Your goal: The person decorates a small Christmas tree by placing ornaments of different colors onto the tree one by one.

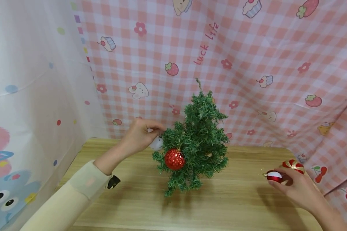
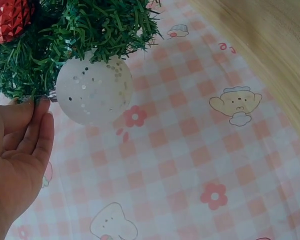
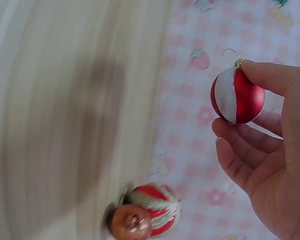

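Observation:
A small green artificial Christmas tree (image 1: 202, 138) stands on the wooden table, with a shiny red bauble (image 1: 174, 159) hanging at its lower left. At the tree's left side my left hand (image 1: 141, 134) pinches the top of a whitish, speckled bauble (image 2: 94, 90), which hangs close against the branches. My right hand (image 1: 302, 189), off to the right, holds a red and white bauble (image 3: 238, 95) between thumb and fingers; a thin wire loop sticks up from its gold cap. In the right wrist view this bauble is raised off the table.
Near the table's right end lie a red bauble with gold stripes (image 3: 162, 207) and a brownish-orange bauble (image 3: 130, 222) beside it. A black object (image 1: 113, 182) shows by the left sleeve. A pink checked cloth (image 1: 150, 57) hangs behind the wooden table (image 1: 219, 205).

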{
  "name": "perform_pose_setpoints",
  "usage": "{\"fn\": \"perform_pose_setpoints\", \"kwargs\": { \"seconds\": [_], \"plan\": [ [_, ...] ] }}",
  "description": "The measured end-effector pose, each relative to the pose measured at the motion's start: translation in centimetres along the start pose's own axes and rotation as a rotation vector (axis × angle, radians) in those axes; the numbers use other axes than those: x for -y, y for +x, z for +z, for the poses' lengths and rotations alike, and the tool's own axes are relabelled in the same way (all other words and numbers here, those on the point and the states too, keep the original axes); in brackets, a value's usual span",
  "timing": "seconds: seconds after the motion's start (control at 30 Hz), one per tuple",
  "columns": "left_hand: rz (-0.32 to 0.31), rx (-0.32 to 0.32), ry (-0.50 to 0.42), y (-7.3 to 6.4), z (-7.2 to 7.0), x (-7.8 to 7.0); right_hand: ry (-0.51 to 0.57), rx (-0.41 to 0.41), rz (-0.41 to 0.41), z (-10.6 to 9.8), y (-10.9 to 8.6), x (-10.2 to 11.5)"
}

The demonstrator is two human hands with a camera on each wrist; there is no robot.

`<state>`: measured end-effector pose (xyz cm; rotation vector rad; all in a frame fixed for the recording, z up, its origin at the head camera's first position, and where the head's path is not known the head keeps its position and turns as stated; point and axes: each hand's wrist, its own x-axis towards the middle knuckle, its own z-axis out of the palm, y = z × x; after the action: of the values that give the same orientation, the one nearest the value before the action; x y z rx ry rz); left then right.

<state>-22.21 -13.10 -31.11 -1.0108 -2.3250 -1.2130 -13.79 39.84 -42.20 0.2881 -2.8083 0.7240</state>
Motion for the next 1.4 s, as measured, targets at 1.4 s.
{"fn": "perform_pose_setpoints", "kwargs": {
  "seconds": [1.4],
  "plan": [
    [0.127, -0.262, 0.042, -1.5, 0.5, -2.0, 0.237, -0.284, -0.373, 0.3, -0.1, 12.8]
  ]
}}
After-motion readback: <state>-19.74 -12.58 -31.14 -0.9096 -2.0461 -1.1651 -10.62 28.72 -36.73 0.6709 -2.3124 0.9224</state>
